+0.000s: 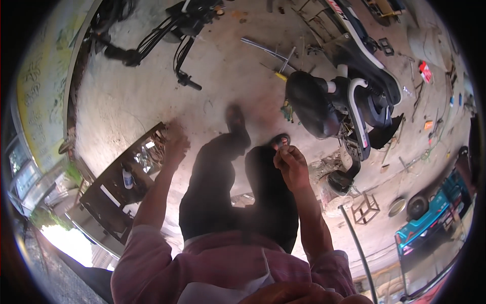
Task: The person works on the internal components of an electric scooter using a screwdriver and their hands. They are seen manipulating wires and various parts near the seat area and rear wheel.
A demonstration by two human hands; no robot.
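The bare right hand (292,166) presses thumb and fingers together (anything held is indistinct); the blurred left hand (175,148), fingers unreadable, swinging outward, could bump the dark-brown rectangular table (100,203).

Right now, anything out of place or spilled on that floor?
Mostly clutter: a metal bar lies loose near the black seat, and a red item sits among scattered bits at far right. Odd because they're strewn on the floor rather than put away. No clear spill visible.
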